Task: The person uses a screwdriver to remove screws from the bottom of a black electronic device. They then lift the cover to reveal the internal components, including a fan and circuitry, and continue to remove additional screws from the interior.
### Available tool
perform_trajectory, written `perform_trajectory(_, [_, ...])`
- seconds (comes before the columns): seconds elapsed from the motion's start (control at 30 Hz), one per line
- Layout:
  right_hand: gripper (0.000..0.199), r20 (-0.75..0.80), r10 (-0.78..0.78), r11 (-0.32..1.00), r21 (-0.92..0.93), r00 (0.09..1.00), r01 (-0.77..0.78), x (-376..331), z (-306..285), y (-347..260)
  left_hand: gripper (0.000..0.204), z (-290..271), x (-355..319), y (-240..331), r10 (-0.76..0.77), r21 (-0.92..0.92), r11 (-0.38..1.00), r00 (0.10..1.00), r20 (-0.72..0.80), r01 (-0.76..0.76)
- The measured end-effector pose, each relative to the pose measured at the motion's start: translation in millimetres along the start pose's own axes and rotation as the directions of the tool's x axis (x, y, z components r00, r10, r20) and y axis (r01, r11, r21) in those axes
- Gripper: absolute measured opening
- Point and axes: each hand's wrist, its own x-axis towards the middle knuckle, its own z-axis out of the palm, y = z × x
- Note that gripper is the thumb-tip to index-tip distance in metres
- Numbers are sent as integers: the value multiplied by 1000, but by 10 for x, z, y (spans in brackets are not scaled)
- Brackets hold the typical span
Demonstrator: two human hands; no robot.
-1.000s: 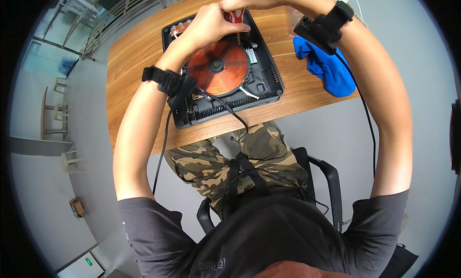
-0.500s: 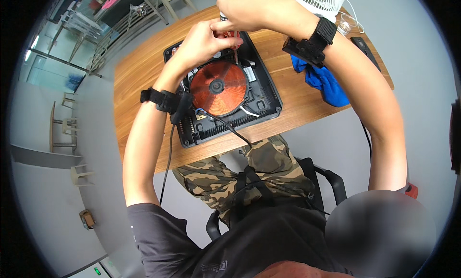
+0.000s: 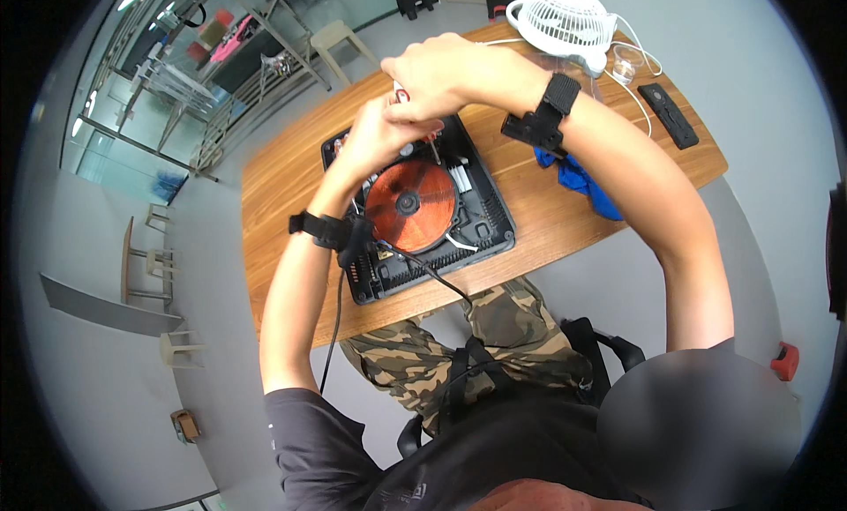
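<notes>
An opened induction cooker, its black housing (image 3: pixel 481 202) showing a round copper coil (image 3: pixel 428 192), lies on the table in front of me. Above its far part, my right hand (image 3: pixel 437 74) is closed around the top of a screwdriver (image 3: pixel 436 148) with a red and white handle. My left hand (image 3: pixel 379 141) is closed too, its fingers and thumb pressed to the lower handle beneath the right hand. The metal shaft points down into the housing just beyond the coil. My hands hide most of the handle, and where the tip rests cannot be made out.
A blue cloth (image 3: pixel 589 183) lies right of the cooker, partly behind my right forearm. Farther off are a white fan (image 3: pixel 565 22), a clear cup (image 3: pixel 625 68) and a long black part (image 3: pixel 668 116). A black cable (image 3: pixel 441 282) runs over the table's near edge.
The view has shifted, so the table and cooker appear lower and more of the fan shows. Both hands stay together on the screwdriver above the cooker's far part.
</notes>
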Motion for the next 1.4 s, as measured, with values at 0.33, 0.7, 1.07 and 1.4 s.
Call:
perform_trajectory(0.33, [43,-127,-50,996,68,991,59,-83,113,79,28,-2,25,143,-23,-115,993,998,63,31])
perform_trajectory(0.7, [52,-78,56,996,-65,995,-61,-108,-24,-101,26,3,-47,209,-64,-24,998,998,1,64])
perform_trajectory(1.07, [43,-108,7,993,119,994,6,-98,51,-118,24,-22,-110,263,-49,87,995,998,42,46])
perform_trajectory(1.4, [49,-204,28,999,27,979,-23,-76,188,-135,21,158,-56,120,59,77,996,997,-56,-55])
